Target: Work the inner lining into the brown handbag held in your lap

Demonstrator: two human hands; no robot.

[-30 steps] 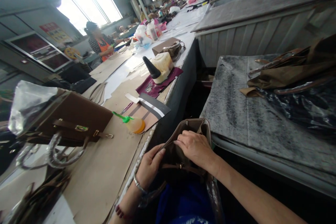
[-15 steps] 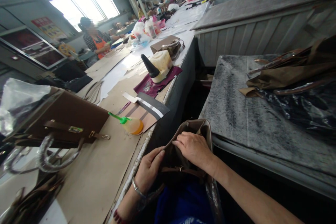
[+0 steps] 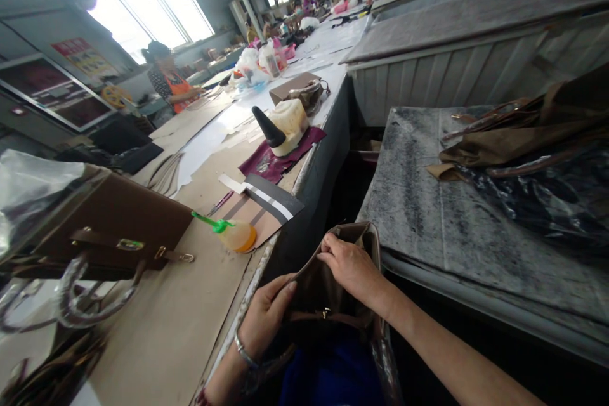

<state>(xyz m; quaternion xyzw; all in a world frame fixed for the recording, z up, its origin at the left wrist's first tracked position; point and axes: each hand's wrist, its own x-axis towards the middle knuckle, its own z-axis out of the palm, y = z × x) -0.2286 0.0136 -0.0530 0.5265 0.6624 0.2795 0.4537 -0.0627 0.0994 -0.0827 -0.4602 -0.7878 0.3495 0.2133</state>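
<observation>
A taupe handbag [image 3: 328, 279] rests in my lap between the long worktable and a grey bench. My left hand [image 3: 264, 317] grips its near side, fingers curled round the edge. My right hand [image 3: 352, 266] lies over the bag's open top with the fingers bent on the rim. A thin strap with a small metal clasp [image 3: 326, 314] crosses the bag's front.
On the worktable [image 3: 190, 317] lie a brown handbag with wrapped handles [image 3: 114, 228], a glue bottle with a green nozzle [image 3: 233, 235], a black-and-grey card [image 3: 271, 196] and a jug on maroon leather [image 3: 285, 127]. Brown bags and black plastic [image 3: 528, 152] cover the grey bench. Other workers sit farther off.
My hands hold the bag much as before; the view has shifted slightly, and the fingers of my right hand have moved a little along the rim.
</observation>
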